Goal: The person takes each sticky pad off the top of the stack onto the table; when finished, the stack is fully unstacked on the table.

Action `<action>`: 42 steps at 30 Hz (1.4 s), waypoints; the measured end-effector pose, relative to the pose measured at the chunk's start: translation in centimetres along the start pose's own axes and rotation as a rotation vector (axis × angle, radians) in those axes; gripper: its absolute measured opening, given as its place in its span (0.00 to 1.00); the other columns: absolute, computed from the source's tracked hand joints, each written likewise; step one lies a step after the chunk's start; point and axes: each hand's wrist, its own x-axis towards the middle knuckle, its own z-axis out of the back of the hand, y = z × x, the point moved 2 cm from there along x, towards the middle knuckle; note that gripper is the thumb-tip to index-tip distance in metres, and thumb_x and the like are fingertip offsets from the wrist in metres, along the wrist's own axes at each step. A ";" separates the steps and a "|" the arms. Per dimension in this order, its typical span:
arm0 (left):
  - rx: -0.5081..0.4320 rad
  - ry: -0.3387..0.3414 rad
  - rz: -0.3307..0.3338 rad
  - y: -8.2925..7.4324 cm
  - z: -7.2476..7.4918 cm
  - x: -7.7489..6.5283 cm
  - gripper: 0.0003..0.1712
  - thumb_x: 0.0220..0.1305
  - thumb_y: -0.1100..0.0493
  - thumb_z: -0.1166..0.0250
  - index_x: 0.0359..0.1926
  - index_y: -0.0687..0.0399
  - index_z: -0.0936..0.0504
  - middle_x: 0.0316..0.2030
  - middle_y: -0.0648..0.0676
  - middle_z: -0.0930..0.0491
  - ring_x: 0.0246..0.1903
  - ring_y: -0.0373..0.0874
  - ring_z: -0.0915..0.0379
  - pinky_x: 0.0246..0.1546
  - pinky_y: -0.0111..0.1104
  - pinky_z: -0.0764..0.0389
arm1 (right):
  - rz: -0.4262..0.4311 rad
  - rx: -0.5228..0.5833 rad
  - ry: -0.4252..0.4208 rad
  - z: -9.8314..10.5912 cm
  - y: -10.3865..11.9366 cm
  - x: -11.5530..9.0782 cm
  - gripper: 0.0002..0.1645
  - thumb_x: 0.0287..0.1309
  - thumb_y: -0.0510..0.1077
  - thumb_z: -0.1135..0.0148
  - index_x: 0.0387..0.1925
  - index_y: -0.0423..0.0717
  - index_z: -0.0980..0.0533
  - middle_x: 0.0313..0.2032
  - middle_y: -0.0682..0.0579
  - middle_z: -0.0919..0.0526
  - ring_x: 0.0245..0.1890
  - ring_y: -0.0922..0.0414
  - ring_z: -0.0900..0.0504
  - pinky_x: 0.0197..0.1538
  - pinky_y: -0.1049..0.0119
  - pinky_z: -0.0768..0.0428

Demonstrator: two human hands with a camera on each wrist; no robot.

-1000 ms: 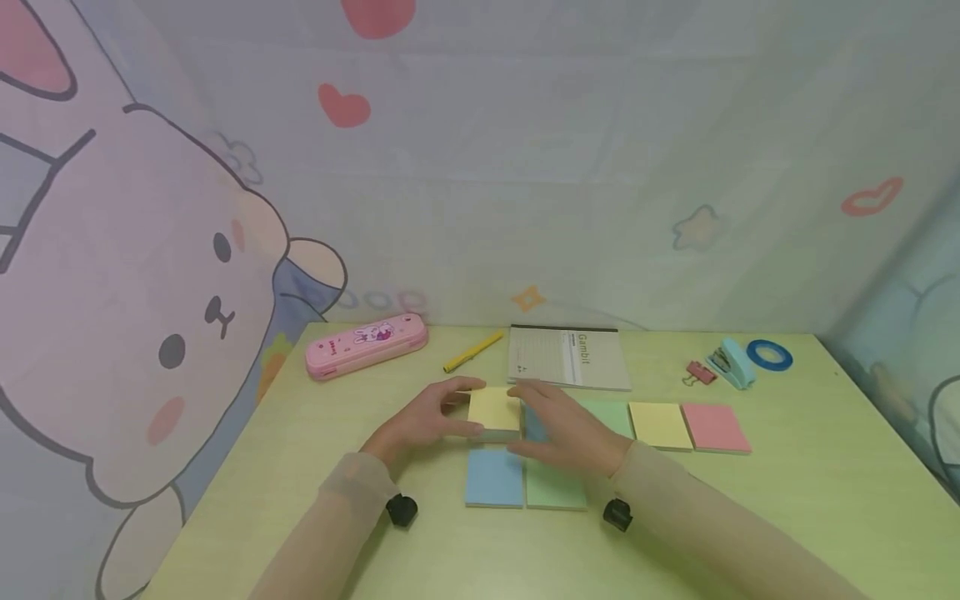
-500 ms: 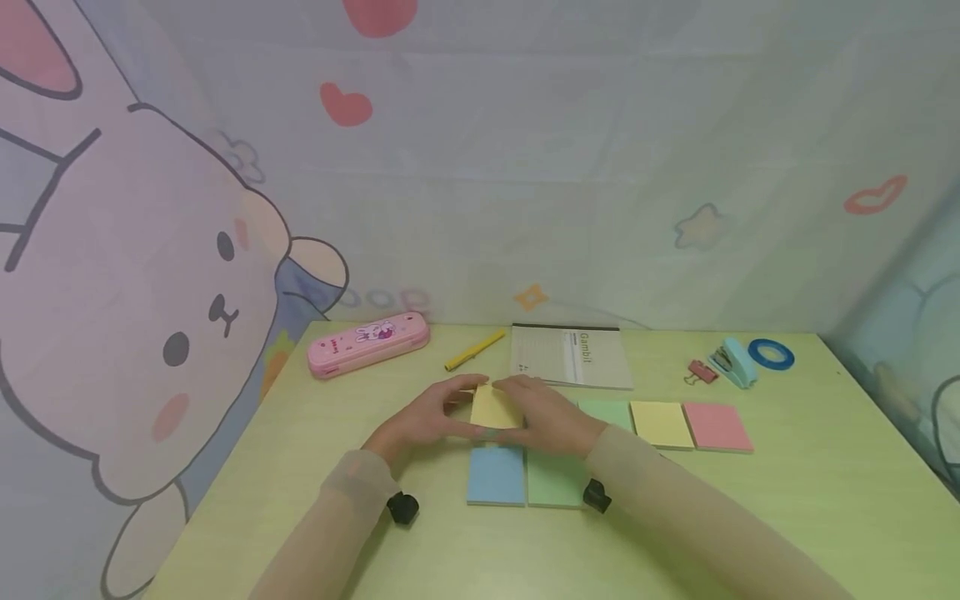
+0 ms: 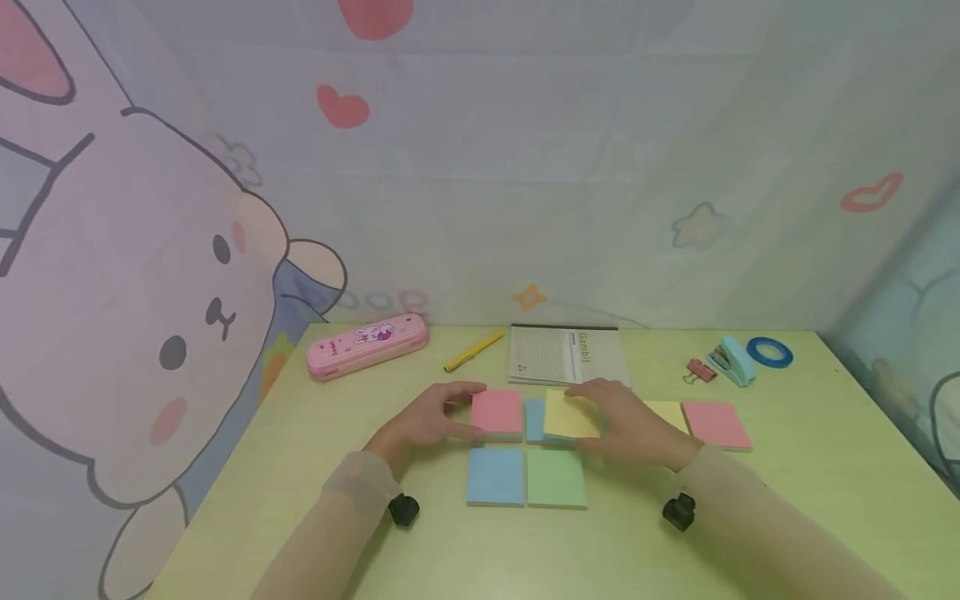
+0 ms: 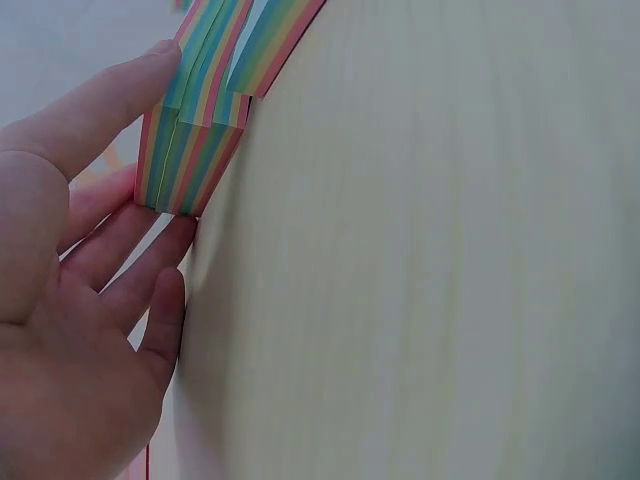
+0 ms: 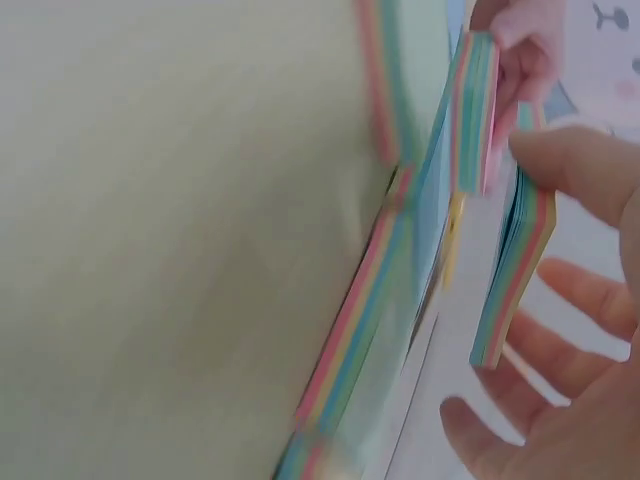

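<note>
My left hand (image 3: 423, 418) holds a stack of sticky note pads (image 3: 496, 412), pink on top, between thumb and fingertips. Striped edges of this stack (image 4: 185, 160) show in the left wrist view, with the thumb (image 4: 140, 80) along one side. My right hand (image 3: 637, 427) grips a yellow-topped sticky note pad (image 3: 568, 415), lifted above the back row. In the right wrist view that pad (image 5: 515, 275) is clear of the pads beneath. A blue pad (image 3: 534, 420) peeks out between the stack and the held pad; the green pad right of it is hidden by my right hand.
A blue pad (image 3: 495, 477) and a green pad (image 3: 557, 479) lie in front; yellow (image 3: 669, 413) and pink (image 3: 717, 425) pads lie right. Behind are a pink pencil case (image 3: 367, 346), yellow pen (image 3: 474, 351), notebook (image 3: 568, 356), binder clip (image 3: 701, 372), stapler (image 3: 732, 362) and blue tape roll (image 3: 770, 352).
My right hand closed on the yellow-topped pad, lifted it off the stack and carried it right, uncovering the pink top beneath. My left hand stays at the stack.
</note>
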 end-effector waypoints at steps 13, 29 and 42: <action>-0.029 -0.016 -0.008 0.1 0.3 -0.1 0.43 0.55 0.54 0.17 0.71 0.49 0.22 0.68 0.50 0.22 0.71 0.51 0.31 0.76 0.50 0.35 | 0.012 -0.055 0.020 1.5 -1.4 -7.7 0.39 0.49 0.52 0.15 0.61 0.50 0.22 0.59 0.58 0.18 0.59 0.53 0.22 0.63 0.50 0.21; -0.025 -0.009 -0.014 0.3 0.2 0.2 0.43 0.55 0.53 0.16 0.71 0.49 0.22 0.68 0.50 0.22 0.72 0.51 0.32 0.76 0.50 0.36 | 0.089 -0.093 0.062 0.2 -0.6 -8.0 0.35 0.54 0.52 0.18 0.61 0.48 0.21 0.58 0.58 0.17 0.60 0.52 0.21 0.63 0.49 0.20; -0.023 -0.002 -0.024 0.3 -0.1 0.4 0.43 0.55 0.54 0.17 0.71 0.51 0.23 0.68 0.50 0.22 0.70 0.50 0.30 0.75 0.49 0.33 | 0.054 -0.065 0.082 0.1 -0.4 -8.1 0.33 0.56 0.53 0.20 0.61 0.48 0.21 0.59 0.57 0.18 0.60 0.52 0.21 0.63 0.48 0.21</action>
